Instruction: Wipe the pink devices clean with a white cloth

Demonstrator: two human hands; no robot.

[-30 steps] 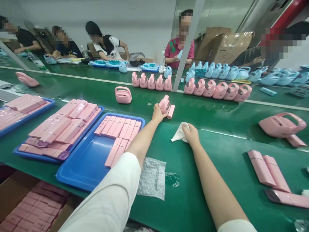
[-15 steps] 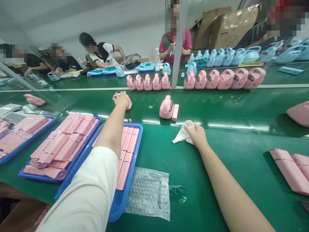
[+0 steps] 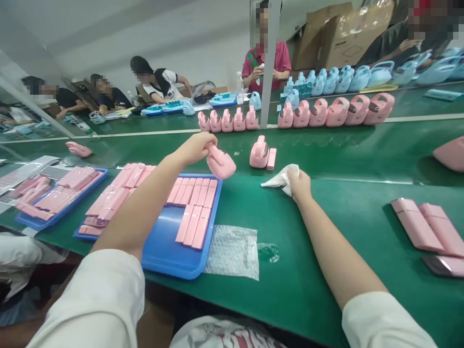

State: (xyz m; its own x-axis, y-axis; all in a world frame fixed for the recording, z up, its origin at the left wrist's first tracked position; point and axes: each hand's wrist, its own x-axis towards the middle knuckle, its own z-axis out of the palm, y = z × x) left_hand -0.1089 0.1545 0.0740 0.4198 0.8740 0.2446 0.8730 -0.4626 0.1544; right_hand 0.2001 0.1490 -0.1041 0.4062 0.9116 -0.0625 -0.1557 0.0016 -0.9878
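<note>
My left hand [image 3: 203, 145] is closed around the handle of a pink plastic housing with a loop handle [image 3: 222, 163], held up over the far edge of a blue tray [image 3: 155, 253]. Its fingers are partly hidden behind the handle. My right hand [image 3: 300, 186] grips a white cloth [image 3: 281, 179] just above the green table, the loose end pointing left. Between and beyond my hands stands another pink housing [image 3: 259, 153], with a small pink block [image 3: 271, 159] beside it. Pink rectangular pieces [image 3: 194, 224] lie in rows in the blue tray.
Bubble wrap [image 3: 234, 253] lies right of the tray. Pink housings [image 3: 337, 112] line the ledge behind, split by a grey post [image 3: 268, 72]. Larger pink pieces [image 3: 416, 224] rest at right. More loaded trays [image 3: 39, 224] stand at left. Several people sit across the table among light-blue housings [image 3: 344, 82].
My left hand has lifted the pink housing off the green surface and brought it nearer and to the right. My right hand still grips the cloth. The view has shifted somewhat.
</note>
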